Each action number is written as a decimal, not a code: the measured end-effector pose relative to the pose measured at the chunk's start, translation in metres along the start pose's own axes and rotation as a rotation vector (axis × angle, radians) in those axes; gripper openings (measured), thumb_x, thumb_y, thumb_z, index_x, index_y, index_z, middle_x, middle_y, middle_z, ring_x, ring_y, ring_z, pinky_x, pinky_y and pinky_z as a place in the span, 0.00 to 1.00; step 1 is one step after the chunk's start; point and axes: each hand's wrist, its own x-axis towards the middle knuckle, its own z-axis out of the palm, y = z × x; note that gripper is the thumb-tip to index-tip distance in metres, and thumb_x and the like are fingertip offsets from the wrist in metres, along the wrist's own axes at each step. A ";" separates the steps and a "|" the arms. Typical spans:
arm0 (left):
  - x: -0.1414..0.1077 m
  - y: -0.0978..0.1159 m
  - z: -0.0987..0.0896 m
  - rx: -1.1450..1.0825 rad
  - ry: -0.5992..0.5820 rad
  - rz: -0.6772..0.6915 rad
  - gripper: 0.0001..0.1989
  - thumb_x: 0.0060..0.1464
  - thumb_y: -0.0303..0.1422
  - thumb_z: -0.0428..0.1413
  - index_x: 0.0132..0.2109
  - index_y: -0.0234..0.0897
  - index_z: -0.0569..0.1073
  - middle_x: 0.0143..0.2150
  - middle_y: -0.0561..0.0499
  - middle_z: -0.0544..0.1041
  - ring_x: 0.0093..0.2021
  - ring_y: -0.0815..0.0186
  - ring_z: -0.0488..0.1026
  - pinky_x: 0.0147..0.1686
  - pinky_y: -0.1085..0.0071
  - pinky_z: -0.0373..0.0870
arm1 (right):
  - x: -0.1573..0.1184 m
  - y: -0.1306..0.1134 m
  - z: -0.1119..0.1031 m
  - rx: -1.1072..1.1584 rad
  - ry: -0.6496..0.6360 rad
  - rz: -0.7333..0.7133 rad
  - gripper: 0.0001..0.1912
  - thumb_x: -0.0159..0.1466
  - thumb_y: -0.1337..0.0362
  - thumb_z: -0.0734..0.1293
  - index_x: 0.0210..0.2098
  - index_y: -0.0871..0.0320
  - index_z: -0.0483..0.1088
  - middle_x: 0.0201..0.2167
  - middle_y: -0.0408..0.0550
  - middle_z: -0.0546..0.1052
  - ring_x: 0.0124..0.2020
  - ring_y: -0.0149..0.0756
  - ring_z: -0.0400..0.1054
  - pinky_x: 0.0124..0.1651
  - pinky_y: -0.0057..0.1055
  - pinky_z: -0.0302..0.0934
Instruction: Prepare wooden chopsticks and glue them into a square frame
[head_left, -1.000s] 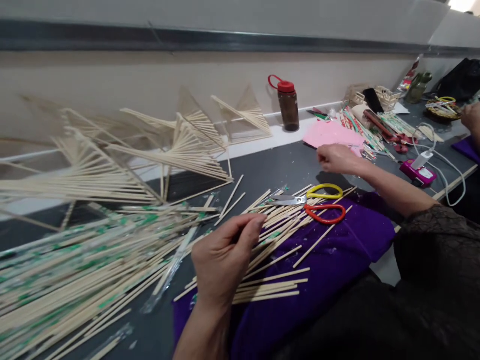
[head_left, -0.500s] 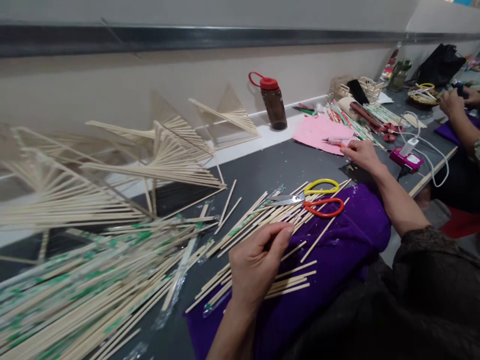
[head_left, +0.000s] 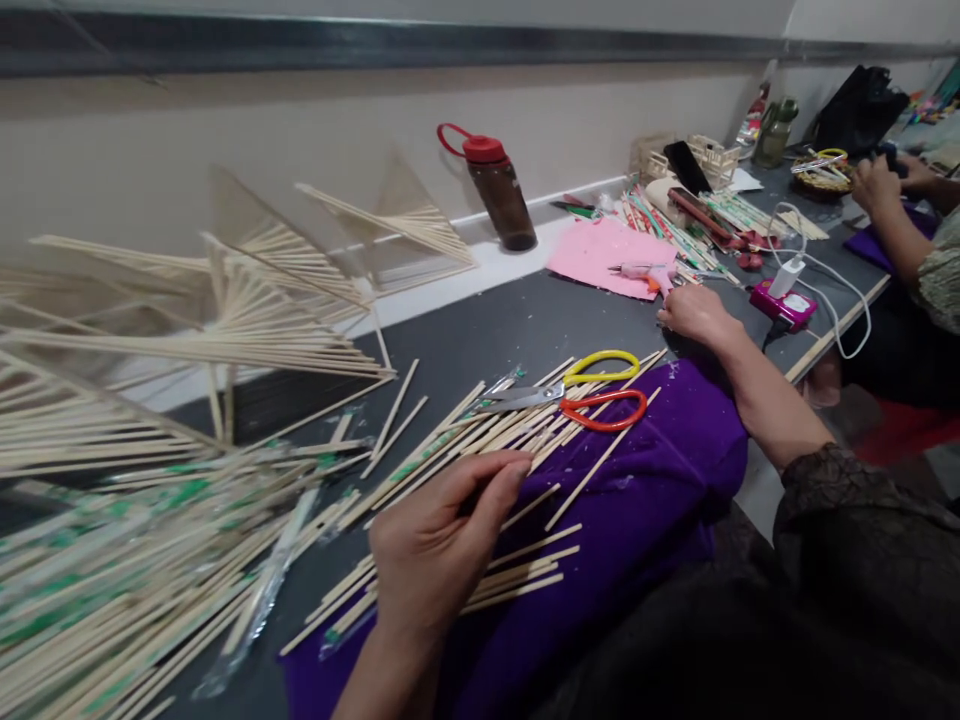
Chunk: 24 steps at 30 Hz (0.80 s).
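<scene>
So the left hand (head_left: pixel 442 535) is hanging over the purple cloth (head_left: pixel 645 510) with thumb and index tips pressed together; can't tell if anything tiny is in that pinch. Bare wooden sticks (head_left: pixel 532 572) are lying on the cloth beneath and around it, probably so they're staying within easy reach. Scissors (head_left: pixel 566 393) are resting across the sticks, handles facing rightward, I'd guess for quick grabbing.

Off left, clear plastic sleeves (head_left: pixel 274 575) are holding more sticks. The right hand (head_left: pixel 701 315) is curling its fingers at the handle end of a pink glue gun (head_left: pixel 641 272); can't tell whether they're gripping it. The gun is lying on a pink sheet (head_left: pixel 581 255), maybe to catch drips.

The red-lidded bottle (head_left: pixel 504 205) is standing by the wall, contents unclear. Farther along, near a co-worker's hands (head_left: pixel 881 185), a woven basket (head_left: pixel 814 187) is holding yellow-handled scissors (head_left: pixel 832 154).
</scene>
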 end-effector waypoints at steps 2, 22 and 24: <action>0.001 0.003 0.000 0.011 -0.036 0.006 0.11 0.52 0.43 0.56 0.34 0.43 0.80 0.29 0.54 0.80 0.25 0.68 0.73 0.29 0.74 0.69 | 0.001 -0.004 0.002 0.016 -0.012 -0.046 0.20 0.63 0.58 0.62 0.46 0.65 0.74 0.46 0.64 0.76 0.47 0.49 0.71 0.44 0.34 0.63; 0.004 0.008 0.001 -0.005 0.021 -0.016 0.12 0.51 0.42 0.56 0.33 0.40 0.79 0.23 0.54 0.76 0.22 0.70 0.68 0.24 0.75 0.63 | -0.005 -0.018 0.004 -0.038 -0.036 -0.161 0.17 0.58 0.69 0.63 0.45 0.66 0.76 0.43 0.65 0.78 0.44 0.46 0.72 0.42 0.31 0.63; 0.005 0.009 0.000 -0.020 0.027 -0.045 0.12 0.51 0.41 0.56 0.33 0.38 0.79 0.20 0.55 0.74 0.21 0.71 0.66 0.23 0.76 0.62 | -0.001 -0.017 0.010 -0.059 -0.024 -0.175 0.17 0.58 0.69 0.63 0.44 0.68 0.76 0.43 0.67 0.78 0.44 0.47 0.72 0.42 0.33 0.63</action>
